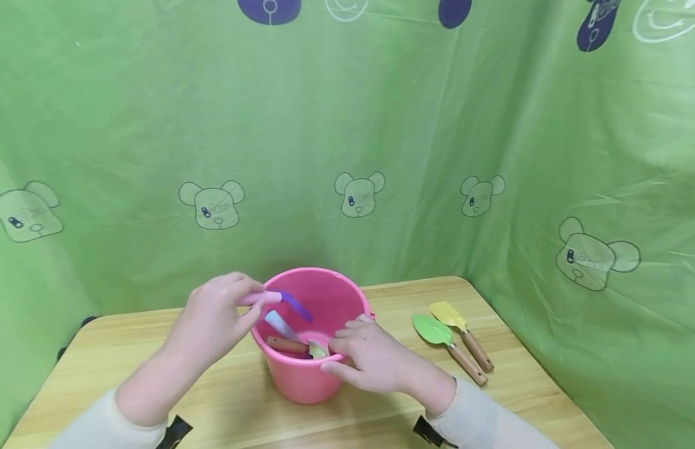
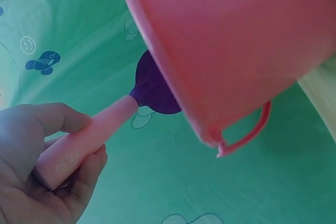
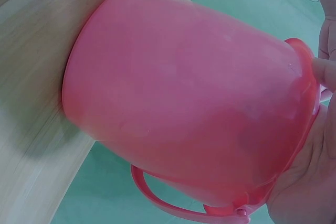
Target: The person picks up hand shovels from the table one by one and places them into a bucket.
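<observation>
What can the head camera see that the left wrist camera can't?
Only the head view shows the green trowel and yellow trowel lying on the wooden table, the right hand gripping the bucket's rim, and the tools inside the bucket. Only the left wrist view shows the bucket's handle hanging at its outer wall. Both show the pink bucket and the left hand holding the pink-handled purple trowel at its rim.

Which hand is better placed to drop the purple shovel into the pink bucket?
Left. The left hand already grips the purple shovel by its pink handle, blade over the pink bucket. The right hand is holding the bucket's rim.
</observation>
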The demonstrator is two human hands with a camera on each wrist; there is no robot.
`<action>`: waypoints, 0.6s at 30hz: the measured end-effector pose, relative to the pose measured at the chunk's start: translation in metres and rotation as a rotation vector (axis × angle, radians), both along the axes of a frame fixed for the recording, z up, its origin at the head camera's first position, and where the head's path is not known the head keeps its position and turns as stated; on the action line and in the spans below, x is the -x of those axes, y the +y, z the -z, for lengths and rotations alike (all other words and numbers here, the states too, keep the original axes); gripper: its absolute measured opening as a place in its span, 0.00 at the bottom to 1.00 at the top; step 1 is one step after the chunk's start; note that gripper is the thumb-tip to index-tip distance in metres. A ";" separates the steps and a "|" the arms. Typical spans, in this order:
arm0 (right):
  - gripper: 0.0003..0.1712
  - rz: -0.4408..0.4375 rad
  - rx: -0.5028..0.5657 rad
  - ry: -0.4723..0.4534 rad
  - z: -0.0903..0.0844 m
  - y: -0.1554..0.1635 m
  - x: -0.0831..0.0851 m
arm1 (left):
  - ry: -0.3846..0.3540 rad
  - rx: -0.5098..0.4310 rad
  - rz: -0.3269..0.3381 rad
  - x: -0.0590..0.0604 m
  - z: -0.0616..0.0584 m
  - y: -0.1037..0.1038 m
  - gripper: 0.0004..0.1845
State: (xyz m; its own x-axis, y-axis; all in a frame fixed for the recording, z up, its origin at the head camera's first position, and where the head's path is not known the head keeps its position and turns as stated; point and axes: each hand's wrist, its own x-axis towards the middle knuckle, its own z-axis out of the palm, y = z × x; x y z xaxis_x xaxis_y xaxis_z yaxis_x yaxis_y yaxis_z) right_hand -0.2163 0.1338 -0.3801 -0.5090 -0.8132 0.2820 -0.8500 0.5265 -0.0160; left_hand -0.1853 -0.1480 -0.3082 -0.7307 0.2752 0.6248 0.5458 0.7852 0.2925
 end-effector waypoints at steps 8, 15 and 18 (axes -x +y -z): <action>0.24 0.002 0.001 -0.005 -0.001 -0.001 0.000 | -0.019 0.014 0.011 0.005 0.014 0.011 0.09; 0.24 0.003 0.002 -0.008 -0.001 -0.001 -0.001 | -0.060 0.051 -0.006 0.009 0.028 0.019 0.10; 0.24 0.001 0.003 -0.007 -0.002 -0.001 -0.001 | -0.076 0.054 -0.007 0.010 0.033 0.022 0.10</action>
State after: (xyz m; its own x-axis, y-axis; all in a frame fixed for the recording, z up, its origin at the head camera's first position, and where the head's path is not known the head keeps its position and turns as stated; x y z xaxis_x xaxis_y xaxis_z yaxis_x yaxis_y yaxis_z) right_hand -0.2153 0.1325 -0.3785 -0.5115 -0.8121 0.2808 -0.8495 0.5270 -0.0233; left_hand -0.1955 -0.1257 -0.3411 -0.7775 0.3020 0.5517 0.5184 0.8045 0.2901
